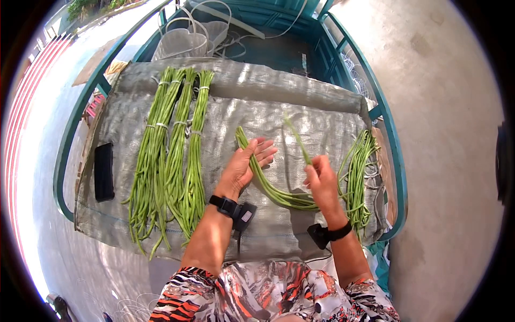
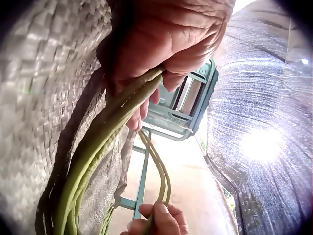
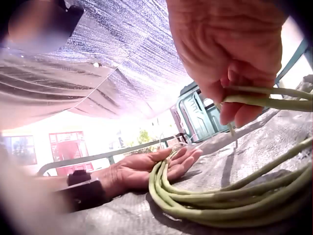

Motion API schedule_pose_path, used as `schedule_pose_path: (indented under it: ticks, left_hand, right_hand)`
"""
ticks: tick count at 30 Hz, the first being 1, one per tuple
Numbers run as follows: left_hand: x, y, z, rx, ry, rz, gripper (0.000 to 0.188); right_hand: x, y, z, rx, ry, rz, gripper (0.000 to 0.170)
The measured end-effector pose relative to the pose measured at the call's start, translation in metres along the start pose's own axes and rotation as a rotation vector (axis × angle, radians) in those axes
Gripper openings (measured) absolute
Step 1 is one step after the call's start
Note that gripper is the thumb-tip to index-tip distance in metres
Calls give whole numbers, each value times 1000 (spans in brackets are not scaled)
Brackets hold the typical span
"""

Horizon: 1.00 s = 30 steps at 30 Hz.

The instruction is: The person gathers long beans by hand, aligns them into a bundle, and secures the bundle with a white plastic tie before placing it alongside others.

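Observation:
My left hand (image 1: 242,165) holds a small bunch of long green beans (image 1: 278,196) under its thumb, the other fingers extended and the palm turned up. From there the bunch curves down and right across the grey woven sheet (image 1: 230,115). My right hand (image 1: 323,181), raised to the right of it, pinches a couple of separate beans (image 1: 298,140) between thumb and fingers. In the right wrist view, the left hand (image 3: 142,169) has the bean ends lying on its palm. A loose pile of beans (image 1: 357,182) lies just right of my right hand.
Several tied bean bundles (image 1: 179,145) lie on the left of the sheet, with a black phone (image 1: 104,172) beside them. A teal metal rail (image 1: 394,155) runs round the cart. Behind the sheet stand clear containers (image 1: 182,44) with white straps.

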State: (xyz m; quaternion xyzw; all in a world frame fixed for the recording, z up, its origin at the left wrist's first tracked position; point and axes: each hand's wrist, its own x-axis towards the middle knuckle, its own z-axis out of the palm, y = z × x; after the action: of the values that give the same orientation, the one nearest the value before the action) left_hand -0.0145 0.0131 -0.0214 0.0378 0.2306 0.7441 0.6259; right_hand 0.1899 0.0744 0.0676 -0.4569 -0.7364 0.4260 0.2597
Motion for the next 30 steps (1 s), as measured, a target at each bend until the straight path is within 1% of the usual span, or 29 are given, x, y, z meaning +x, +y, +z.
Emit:
schedule_pose_path:
  ticks: [2,3,6,7,10,13,16,19,22,25,28,30]
  left_hand:
    - [2,-3,-4,-10,-7,3,49]
    - [1,-2,-3,-24,-39,2,51]
    - [-2,1,0,21,-81,9,49]
    - [-3,0,1,16,-50,14,43]
    - [-3,1,1,26,-30,6,37]
    - [-2,1,0,13,-29,40,33]
    - [-2,-2,3,-27,15,88,31]
    - [-4,-2,6,9,33,97,27]
    - [-3,-3,7,18,28,142,25]
    - [-2,-3,7,45,19,152,25]
    - [-4,-2,9,53,27,143,27]
    - [-3,-3,8,65,12,150,28]
  right_hand:
    - [-10,11,22,-150,-71,-188,12]
    - [-15,14,29,-224,-106,-283,12]
    - [-27,14,36,-242,-143,-168,12]
    - [-28,18,36,-246,-112,-159,13]
    - [-32,16,37,-294,-75,-189,13]
    - [-34,13,37,-353,-46,-174,13]
    - [-34,17,30,-444,-36,-236,13]
    - [-33,25,24,-389,-77,-119,15]
    - [-30,20,18,-321,-56,-81,16]
    - [-29,23,18,-311,-53,-122,17]
    - [-27,29,23,-60,-163,46,19]
    - [-19,20,30,-103,-145,-18,23]
